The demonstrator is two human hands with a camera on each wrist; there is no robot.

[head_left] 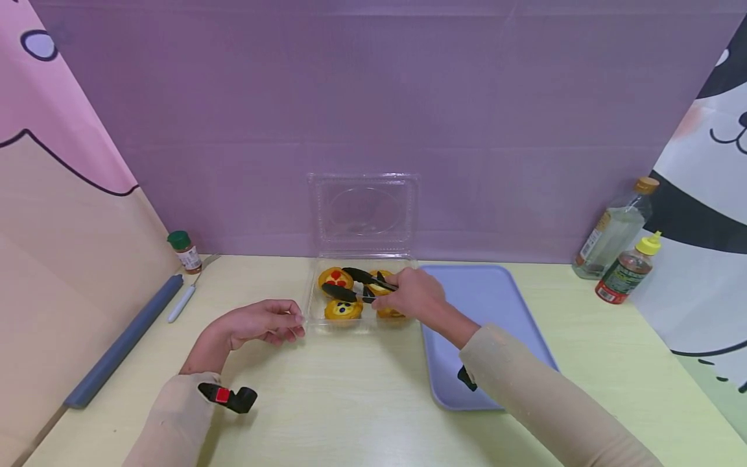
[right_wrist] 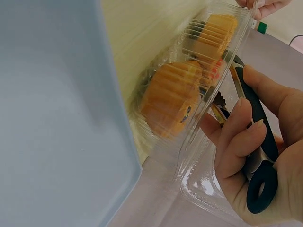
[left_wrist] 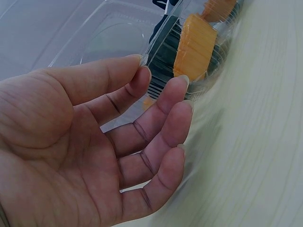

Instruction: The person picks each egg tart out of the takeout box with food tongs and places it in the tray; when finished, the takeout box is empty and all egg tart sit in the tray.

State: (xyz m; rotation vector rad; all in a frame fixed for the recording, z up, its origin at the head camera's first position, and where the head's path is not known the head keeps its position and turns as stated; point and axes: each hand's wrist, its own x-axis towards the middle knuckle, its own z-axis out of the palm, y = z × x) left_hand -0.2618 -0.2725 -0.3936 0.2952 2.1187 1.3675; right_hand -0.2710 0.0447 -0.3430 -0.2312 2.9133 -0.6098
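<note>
A clear plastic clamshell container (head_left: pixel 363 327) stands with its lid raised at the back of the table. Inside sit several small tarts (head_left: pixel 343 310) with golden crusts; one has red pieces on top, another dark berries. My left hand (head_left: pixel 262 322) pinches the container's left rim between thumb and index finger, the other fingers loosely bent in the left wrist view. Dark-handled metal tongs (right_wrist: pixel 258 113) are gripped in my right hand (head_left: pixel 413 293), their black tips over the tarts. Whether the tips touch a tart, I cannot tell.
A lavender tray (head_left: pixel 484 292) lies right of the container, under my right forearm. At the far right stand an oil bottle (head_left: pixel 615 230) and a yellow-capped bottle (head_left: pixel 629 269). On the left are a green-capped jar (head_left: pixel 185 251), a white-handled utensil (head_left: pixel 183 303) and a blue-grey bar (head_left: pixel 125 340).
</note>
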